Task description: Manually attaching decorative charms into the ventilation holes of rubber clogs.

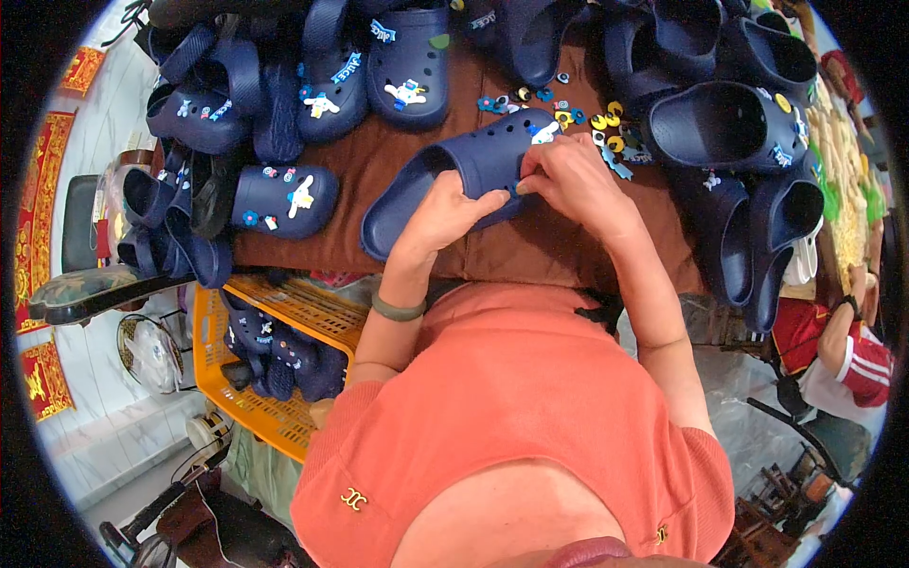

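A navy blue clog (402, 210) lies slantwise on the brown cloth (454, 123) in front of me, its toe pointing away to the right. My left hand (447, 213) grips its near side, fingers inside the opening and thumb stretched along the outside. At the upper's side, my right hand (579, 185) has thumb and fingertips pinched together on what looks like a small blue charm (516, 189), mostly hidden by the fingers. A white character charm (545, 133) sits on the toe. Loose charms (614, 121), yellow, blue and black, are scattered just beyond my right hand.
Navy clogs with charms (407, 71) crowd the far side and left of the cloth. More clogs (710, 123) are heaped at the right. Below the table's left edge stands an orange crate (270, 431) holding clogs. Another person's arm (838, 331) shows at far right.
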`<action>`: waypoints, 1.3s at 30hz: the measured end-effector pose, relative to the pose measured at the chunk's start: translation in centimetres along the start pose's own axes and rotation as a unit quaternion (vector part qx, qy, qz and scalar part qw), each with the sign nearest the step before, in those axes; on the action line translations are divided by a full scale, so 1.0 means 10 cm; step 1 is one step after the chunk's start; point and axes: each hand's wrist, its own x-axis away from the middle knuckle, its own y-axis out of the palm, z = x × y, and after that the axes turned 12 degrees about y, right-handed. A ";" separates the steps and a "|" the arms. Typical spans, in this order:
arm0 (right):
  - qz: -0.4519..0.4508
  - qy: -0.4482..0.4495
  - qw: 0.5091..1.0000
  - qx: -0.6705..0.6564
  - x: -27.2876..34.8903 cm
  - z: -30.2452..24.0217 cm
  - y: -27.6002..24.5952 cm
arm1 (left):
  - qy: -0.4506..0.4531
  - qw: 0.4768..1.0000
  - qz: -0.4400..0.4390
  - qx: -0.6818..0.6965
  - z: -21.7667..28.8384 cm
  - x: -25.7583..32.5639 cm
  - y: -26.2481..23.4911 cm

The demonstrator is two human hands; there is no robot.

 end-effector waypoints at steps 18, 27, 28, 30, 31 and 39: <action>-0.041 0.005 0.997 0.071 -0.20 -0.23 -0.04 | -0.010 0.997 0.028 0.065 0.01 0.01 0.02; 0.153 -0.034 0.987 -0.040 0.33 -0.07 0.33 | 0.007 0.999 0.033 0.013 0.04 0.00 0.03; 0.198 -0.027 0.977 -0.077 0.37 -0.07 0.39 | 0.007 0.999 0.033 0.013 0.04 0.01 0.04; 0.243 -0.020 0.963 -0.114 0.40 -0.04 0.41 | 0.002 0.999 0.032 0.025 0.04 0.01 0.04; 0.215 0.001 0.967 -0.135 0.39 -0.04 0.39 | 0.002 0.999 0.033 0.024 0.05 0.01 0.04; 0.002 0.171 0.983 -0.073 0.02 -0.20 0.04 | 0.033 0.997 0.062 0.022 0.08 -0.01 0.08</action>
